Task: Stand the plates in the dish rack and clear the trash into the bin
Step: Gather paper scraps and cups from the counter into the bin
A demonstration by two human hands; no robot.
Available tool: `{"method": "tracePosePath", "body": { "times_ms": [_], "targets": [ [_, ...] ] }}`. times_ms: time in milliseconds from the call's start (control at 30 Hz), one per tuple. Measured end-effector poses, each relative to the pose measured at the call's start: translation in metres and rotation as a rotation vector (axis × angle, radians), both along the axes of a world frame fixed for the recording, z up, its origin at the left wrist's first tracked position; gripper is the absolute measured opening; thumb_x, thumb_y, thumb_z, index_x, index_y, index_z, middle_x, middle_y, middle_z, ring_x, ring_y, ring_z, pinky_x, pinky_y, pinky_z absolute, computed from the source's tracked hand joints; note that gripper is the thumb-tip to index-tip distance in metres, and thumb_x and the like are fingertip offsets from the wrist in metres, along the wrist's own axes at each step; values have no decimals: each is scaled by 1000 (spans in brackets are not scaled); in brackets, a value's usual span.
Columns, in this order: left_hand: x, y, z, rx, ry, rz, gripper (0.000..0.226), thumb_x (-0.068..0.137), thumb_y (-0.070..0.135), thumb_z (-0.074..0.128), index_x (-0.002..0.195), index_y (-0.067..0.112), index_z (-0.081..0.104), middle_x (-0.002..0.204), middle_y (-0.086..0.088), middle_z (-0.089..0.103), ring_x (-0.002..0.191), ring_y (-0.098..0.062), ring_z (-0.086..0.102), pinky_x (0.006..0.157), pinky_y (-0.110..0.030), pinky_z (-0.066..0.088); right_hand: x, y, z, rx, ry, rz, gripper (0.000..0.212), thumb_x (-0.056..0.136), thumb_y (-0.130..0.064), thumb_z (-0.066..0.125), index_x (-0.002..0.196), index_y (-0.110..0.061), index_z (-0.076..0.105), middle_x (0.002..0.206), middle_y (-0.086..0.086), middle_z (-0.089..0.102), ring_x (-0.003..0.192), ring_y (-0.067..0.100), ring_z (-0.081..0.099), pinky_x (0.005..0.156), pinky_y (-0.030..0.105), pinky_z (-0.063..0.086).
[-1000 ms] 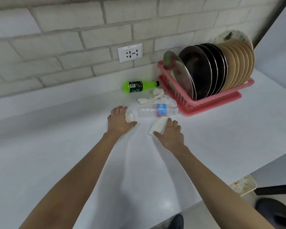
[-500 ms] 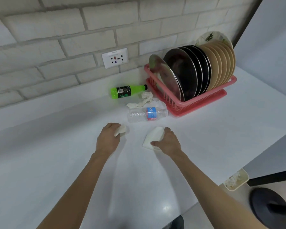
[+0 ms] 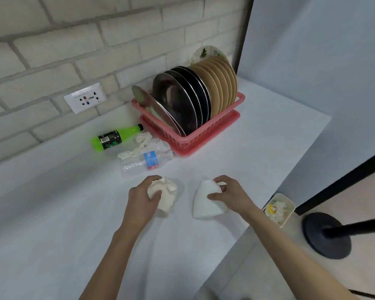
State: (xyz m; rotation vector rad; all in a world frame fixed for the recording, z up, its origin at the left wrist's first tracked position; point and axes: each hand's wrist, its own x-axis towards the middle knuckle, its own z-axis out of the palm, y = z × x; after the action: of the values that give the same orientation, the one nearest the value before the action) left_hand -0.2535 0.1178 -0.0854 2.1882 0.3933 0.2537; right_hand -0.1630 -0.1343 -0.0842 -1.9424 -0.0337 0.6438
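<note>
Both hands have pulled back from the bottles, each bringing a scrap along. From the head camera, the left hand [image 3: 142, 198] has its fingers curled round a crumpled paper wad [image 3: 167, 197], and the right hand [image 3: 232, 195] pinches a folded white paper [image 3: 204, 204] between thumb and fingers. Beyond them on the counter [image 3: 52, 213] lie a clear bottle [image 3: 146, 162], a green bottle [image 3: 113, 138] and some twisted tissue [image 3: 143, 141], right beside the pink dish rack [image 3: 204, 137]. The plates [image 3: 204, 92] stand on edge in it. Down off the counter's right edge sits the bin [image 3: 288, 210], scraps inside.
</note>
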Motion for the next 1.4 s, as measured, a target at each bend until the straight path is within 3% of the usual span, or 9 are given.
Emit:
{"method": "tracePosePath", "body": {
  "times_ms": [167, 300, 433, 567, 733, 900, 1167, 1300, 1400],
  "targets": [
    [49, -89, 19, -64, -45, -179, 39, 86, 2, 59, 113, 29, 67, 100, 8, 71, 91, 4, 62, 69, -2, 40, 16, -90, 26, -50, -127, -130, 40, 78, -9, 77, 111, -25, 60, 94, 2, 70, 84, 17, 65, 66, 25, 47],
    [107, -161, 37, 40, -47, -410, 35, 88, 7, 58, 111, 32, 69, 101, 11, 72, 92, -6, 65, 73, -10, 46, 41, -162, 39, -144, -211, -206, 41, 77, -14, 78, 111, -28, 59, 96, -1, 67, 88, 18, 62, 70, 26, 43],
    [149, -229, 48, 144, -7, -563, 31, 89, 11, 55, 109, 31, 68, 97, 8, 71, 89, -12, 65, 75, -26, 53, 50, -224, 44, -195, -239, -237, 45, 81, -12, 75, 121, -19, 57, 103, 1, 60, 91, 19, 58, 65, 23, 42],
    [171, -287, 32, 217, 71, -692, 32, 88, 14, 52, 109, 33, 67, 100, 4, 70, 89, -16, 65, 76, -39, 56, 49, -275, 25, -249, -232, -263, 41, 81, -8, 74, 119, -14, 59, 102, 1, 60, 97, 23, 59, 75, 28, 43],
    [194, -351, 20, 300, 116, -767, 31, 92, 17, 52, 116, 29, 65, 106, 1, 69, 90, -20, 63, 75, -38, 56, 63, -328, 5, -323, -186, -311, 41, 79, -13, 76, 116, -13, 58, 104, 9, 63, 93, 25, 60, 67, 29, 45],
    [246, -404, 8, 420, 133, -834, 26, 92, 19, 53, 114, 25, 66, 107, -4, 68, 92, -25, 62, 70, -31, 49, 108, -371, -7, -424, -159, -327, 44, 76, -18, 76, 116, -17, 58, 107, 7, 62, 93, 25, 59, 79, 37, 52],
    [303, -471, -80, 314, 308, -884, 26, 87, 16, 52, 102, 27, 69, 94, 1, 70, 85, -22, 65, 68, -37, 55, 150, -417, -83, -509, 29, -359, 47, 75, -17, 75, 118, -17, 58, 114, 8, 63, 99, 25, 60, 83, 40, 55],
    [317, -501, -155, 219, 402, -860, 31, 88, 12, 53, 114, 24, 66, 102, -3, 69, 82, -20, 62, 53, -23, 39, 166, -435, -143, -534, 111, -414, 50, 77, -14, 70, 125, -18, 56, 120, 8, 63, 105, 26, 62, 86, 40, 55],
    [323, -516, -207, 73, 520, -796, 26, 88, 9, 57, 108, 21, 67, 104, 0, 69, 86, -18, 65, 61, -30, 56, 184, -448, -183, -513, 149, -462, 46, 79, -9, 64, 123, -19, 57, 118, 6, 63, 101, 24, 62, 73, 31, 51]
  ]
}}
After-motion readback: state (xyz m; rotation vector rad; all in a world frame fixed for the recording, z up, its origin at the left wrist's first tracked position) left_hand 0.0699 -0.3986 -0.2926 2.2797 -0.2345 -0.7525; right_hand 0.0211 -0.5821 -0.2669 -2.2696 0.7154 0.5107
